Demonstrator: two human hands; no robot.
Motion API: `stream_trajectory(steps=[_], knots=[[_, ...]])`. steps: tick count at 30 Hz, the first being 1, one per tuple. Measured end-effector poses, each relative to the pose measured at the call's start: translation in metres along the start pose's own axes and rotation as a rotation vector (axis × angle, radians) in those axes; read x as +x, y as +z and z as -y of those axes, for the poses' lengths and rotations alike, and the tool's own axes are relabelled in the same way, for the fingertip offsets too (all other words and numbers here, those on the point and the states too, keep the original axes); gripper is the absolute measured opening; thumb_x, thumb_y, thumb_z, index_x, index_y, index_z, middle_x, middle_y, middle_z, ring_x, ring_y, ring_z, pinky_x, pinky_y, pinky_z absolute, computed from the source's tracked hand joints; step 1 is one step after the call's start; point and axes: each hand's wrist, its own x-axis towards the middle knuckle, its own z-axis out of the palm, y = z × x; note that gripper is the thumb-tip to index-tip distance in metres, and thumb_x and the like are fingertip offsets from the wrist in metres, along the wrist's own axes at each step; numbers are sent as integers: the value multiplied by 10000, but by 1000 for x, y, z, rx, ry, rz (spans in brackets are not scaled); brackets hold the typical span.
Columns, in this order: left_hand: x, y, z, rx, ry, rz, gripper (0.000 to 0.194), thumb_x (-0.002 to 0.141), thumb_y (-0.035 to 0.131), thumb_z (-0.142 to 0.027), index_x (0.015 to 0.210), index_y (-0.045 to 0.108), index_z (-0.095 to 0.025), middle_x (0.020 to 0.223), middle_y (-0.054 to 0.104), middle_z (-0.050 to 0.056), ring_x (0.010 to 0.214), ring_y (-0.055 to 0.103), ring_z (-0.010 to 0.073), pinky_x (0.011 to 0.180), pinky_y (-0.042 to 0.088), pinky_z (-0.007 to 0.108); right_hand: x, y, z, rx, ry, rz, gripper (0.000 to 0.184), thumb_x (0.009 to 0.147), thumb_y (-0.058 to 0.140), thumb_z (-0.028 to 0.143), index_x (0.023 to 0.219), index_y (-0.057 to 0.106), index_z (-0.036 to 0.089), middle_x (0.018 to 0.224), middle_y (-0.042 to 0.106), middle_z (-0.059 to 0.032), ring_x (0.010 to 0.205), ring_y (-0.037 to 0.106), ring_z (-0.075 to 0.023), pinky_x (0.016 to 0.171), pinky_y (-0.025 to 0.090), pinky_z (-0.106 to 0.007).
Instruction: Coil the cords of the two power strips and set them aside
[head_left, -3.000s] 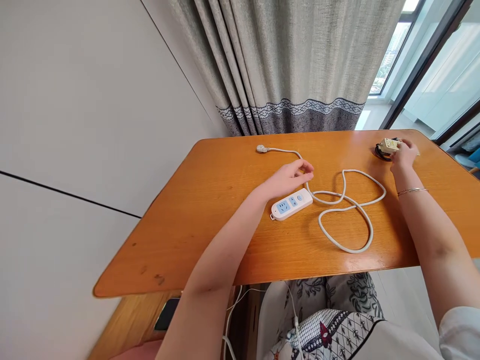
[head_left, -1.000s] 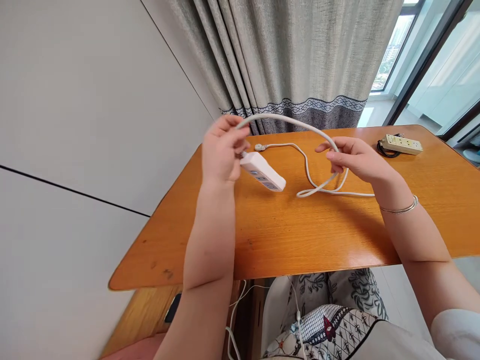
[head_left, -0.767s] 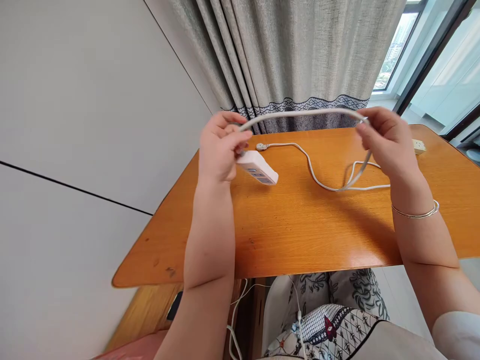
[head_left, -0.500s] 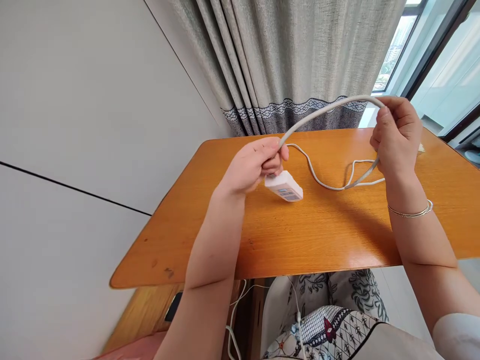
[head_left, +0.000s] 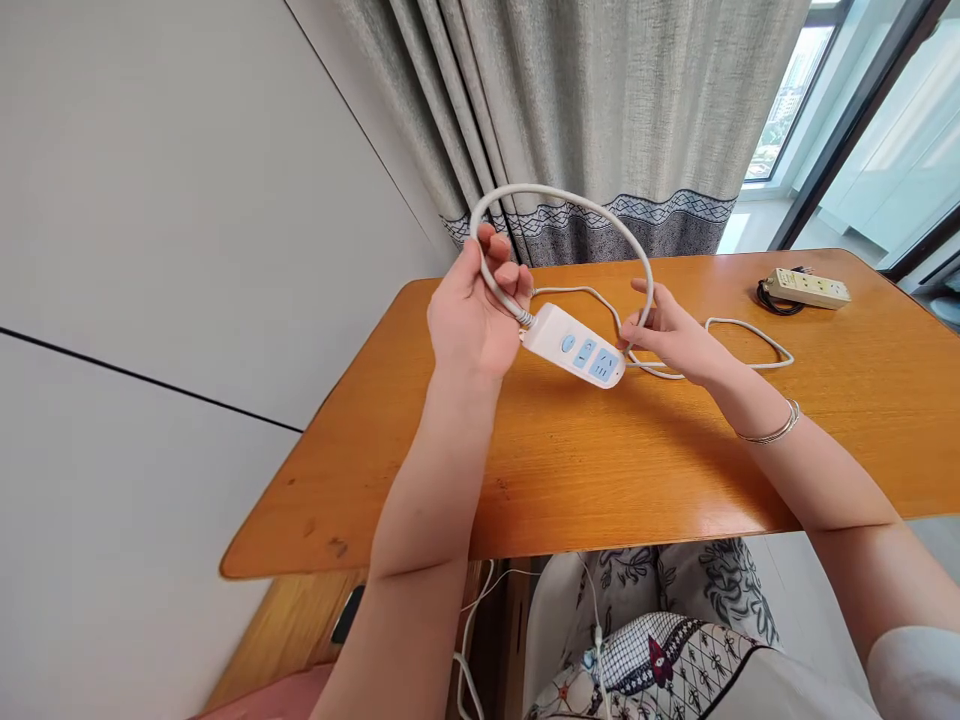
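**Left hand (head_left: 480, 315) and right hand (head_left: 669, 335) hold the cord (head_left: 555, 192) arched over the white strip (head_left: 574, 347)**

The left hand is turned palm up, half open, its fingers loosely curled about the cord, which runs across them just above the strip's end. The right hand is mostly closed, pinching the cord between thumb and fingers at the far foot of the arch.

The strip lies between the two hands, just right of the left palm and below the arch, and looks raised off the counter (head_left: 600, 480). Its long axis slants from upper left to lower right: the cord end points to the left hand, the free end to the right. The right thumb is close to that free end; whether it touches cannot be told. The button (head_left: 568, 343) and blue sockets (head_left: 595, 359) face the viewer, the button nearest the left hand.

Past the right hand, more cord lies in a loose loop on the counter. Beyond, near the right far corner, rests a beige strip (head_left: 810, 288) with a black cord (head_left: 778, 303). A grey curtain (head_left: 600, 110) hangs behind.
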Motion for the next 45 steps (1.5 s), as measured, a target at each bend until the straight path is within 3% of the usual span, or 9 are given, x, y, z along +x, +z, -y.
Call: stream_trajectory(steps=[5, 9, 13, 18, 24, 30, 36, 40, 45], knots=[[26, -31, 9, 246, 208, 45, 213, 1011, 529, -439, 944, 652, -279, 862, 723, 4, 804, 682, 137, 801, 577, 291, -2, 7, -2, -61, 88, 102, 695, 920, 607, 213, 1506, 234, 181, 805, 650, 26, 759, 689, -192, 764, 590, -376], [37, -47, 13, 294, 329, 170, 310, 993, 511, -570, 950, 644, -294, 834, 705, -26, 1009, 666, 154, 830, 519, 325, -9, 12, -2, -359, -10, 164, 625, 965, 525, 213, 1525, 253, 150, 760, 640, 7, 697, 674, -208, 661, 565, -355], [29, -39, 15, 329, 362, 180, 370, 990, 494, -631, 990, 611, -280, 855, 695, -17, 1060, 631, 172, 843, 484, 344, -20, 22, 8, -958, -66, 67, 611, 1006, 457, 203, 1567, 276, 43, 860, 735, -144, 763, 718, -273, 681, 541, -377], [7, -18, 25, 328, 429, 183, 292, 942, 609, -565, 953, 567, -277, 930, 735, -34, 886, 648, 151, 862, 501, 335, -39, 37, 32, -1403, 2, 11, 379, 1075, 363, 223, 1329, 618, 108, 1095, 750, -229, 831, 743, -305, 597, 439, -345], [-9, -9, 36, 404, 396, 434, 386, 910, 656, -635, 940, 569, -261, 772, 720, -26, 871, 731, 182, 792, 550, 328, -59, 44, 54, -1352, -140, 107, 318, 1067, 420, 256, 1198, 692, 158, 1049, 760, -150, 761, 699, -264, 548, 312, -341], [-28, -2, 39, 582, 210, 552, 391, 970, 565, -628, 930, 531, -240, 727, 684, -7, 736, 741, 177, 609, 540, 269, -73, 31, 54, -780, -460, 267, 640, 924, 546, 153, 1543, 384, 169, 1104, 693, -117, 834, 652, -219, 669, 498, -338], [-37, -6, 41, 661, 112, 623, 452, 961, 497, -701, 954, 566, -255, 557, 523, -54, 405, 488, 109, 431, 355, 250, -77, 17, 63, -477, -521, 393, 617, 982, 529, 189, 1568, 353, 270, 1111, 666, -64, 816, 628, -176, 770, 562, -336], [-36, -4, 42, 674, 136, 714, 500, 902, 576, -732, 884, 567, -233, 531, 421, -64, 428, 377, 93, 441, 304, 251, -75, 3, 70, -575, -520, 124, 414, 1028, 560, 312, 1442, 571, 293, 1012, 697, -43, 761, 635, -167, 743, 542, -316], [-37, 0, 37, 566, -78, 844, 596, 853, 579, -807, 774, 504, -221, 514, 348, -78, 403, 263, 64, 420, 252, 240, -54, -17, 65, -745, -575, -242, 272, 992, 633, 474, 1156, 757, 296, 990, 700, -79, 920, 669, -249, 835, 548, -393]])
